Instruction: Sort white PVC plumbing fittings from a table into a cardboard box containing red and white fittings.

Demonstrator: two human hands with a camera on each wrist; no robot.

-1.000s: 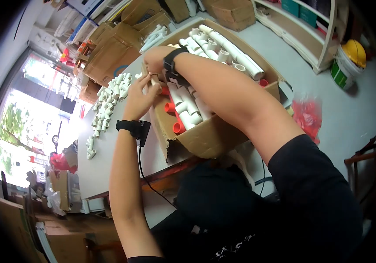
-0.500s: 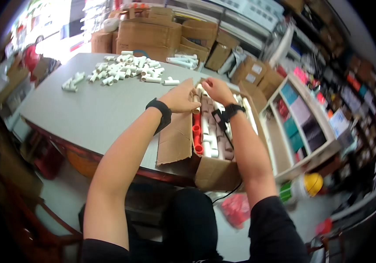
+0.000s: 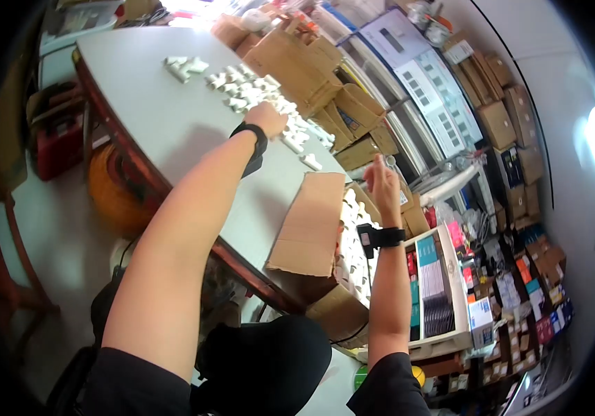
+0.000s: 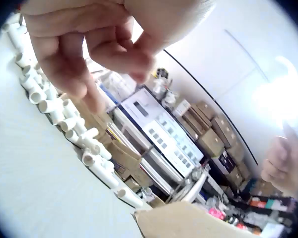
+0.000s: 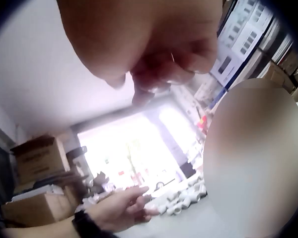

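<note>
My left hand (image 3: 269, 119) reaches over the table, right at the pile of white plastic pipe fittings (image 3: 238, 89). In the left wrist view its loosely bent fingers (image 4: 64, 74) hold nothing, with the pile beyond them. My right hand (image 3: 384, 186) is raised above the far end of the cardboard box (image 3: 332, 315), loosely curled and holding nothing. Rows of white fittings (image 3: 353, 267) fill the box, partly hidden by my right arm and the raised flap (image 3: 311, 225). A single tee fitting (image 3: 311, 162) lies between pile and box.
A few more fittings (image 3: 185, 67) lie apart on the grey table (image 3: 138, 83). Large cartons (image 3: 290, 62) stand behind the table. A white shelf unit (image 3: 460, 340) stands right of the box, and a wooden chair (image 3: 20, 256) is at the left.
Both hands were together at the box's left side. My left hand has moved left to the pile on the table; the right has risen above the box. The head view has turned.
</note>
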